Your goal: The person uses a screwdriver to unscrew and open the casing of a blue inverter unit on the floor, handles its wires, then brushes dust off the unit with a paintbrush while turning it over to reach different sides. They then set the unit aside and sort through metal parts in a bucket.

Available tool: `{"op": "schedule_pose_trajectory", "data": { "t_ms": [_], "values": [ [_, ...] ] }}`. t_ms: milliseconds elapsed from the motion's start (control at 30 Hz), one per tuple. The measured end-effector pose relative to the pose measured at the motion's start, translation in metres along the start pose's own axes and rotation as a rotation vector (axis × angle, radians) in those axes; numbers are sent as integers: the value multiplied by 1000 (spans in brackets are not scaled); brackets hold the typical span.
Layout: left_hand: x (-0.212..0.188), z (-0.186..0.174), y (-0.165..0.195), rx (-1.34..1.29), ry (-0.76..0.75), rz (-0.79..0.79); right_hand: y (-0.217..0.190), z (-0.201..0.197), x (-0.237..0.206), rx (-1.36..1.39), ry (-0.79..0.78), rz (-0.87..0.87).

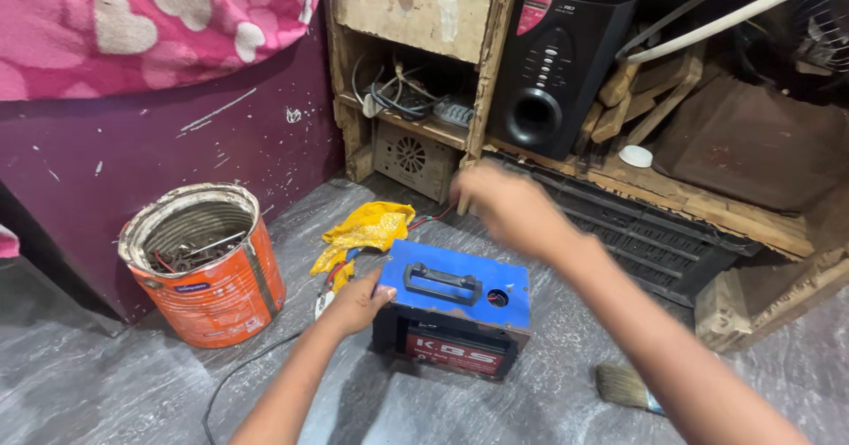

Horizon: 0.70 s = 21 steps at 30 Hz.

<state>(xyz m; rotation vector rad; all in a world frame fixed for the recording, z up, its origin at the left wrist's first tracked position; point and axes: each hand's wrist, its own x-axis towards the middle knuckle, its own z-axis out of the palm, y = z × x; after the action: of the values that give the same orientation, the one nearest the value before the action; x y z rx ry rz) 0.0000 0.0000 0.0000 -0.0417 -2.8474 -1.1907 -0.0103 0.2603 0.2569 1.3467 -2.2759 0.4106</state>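
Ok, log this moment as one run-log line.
left hand: on left side of blue box | right hand: raised above box, blurred, holding nothing seen | nearby: orange can, yellow cloth, paintbrush

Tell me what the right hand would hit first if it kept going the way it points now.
Likely the wooden shelf unit beyond the blue box. The blurred right hand points up and left toward its lower compartment; depth is unclear, so this is a guess.
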Motion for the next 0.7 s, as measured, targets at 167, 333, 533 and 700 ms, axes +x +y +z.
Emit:
{"op": "schedule_pose_trajectory", "data": {
  "t_ms": [167, 333, 533, 700],
  "values": [
    [-4, 2, -11, 18, 81, -57, -26, 72, -49, -33, -373, 86],
    [-10, 9, -19, -98, 8, -298, -33, 106, -66, -55, -327, 174],
    [-26, 0, -2, -156, 22, -298, -30, 113, -72, -32, -361, 216],
    [-38, -5, 2, -116, -31, -221, -33, 104, -73, 34, -382, 229]
  ]
}}
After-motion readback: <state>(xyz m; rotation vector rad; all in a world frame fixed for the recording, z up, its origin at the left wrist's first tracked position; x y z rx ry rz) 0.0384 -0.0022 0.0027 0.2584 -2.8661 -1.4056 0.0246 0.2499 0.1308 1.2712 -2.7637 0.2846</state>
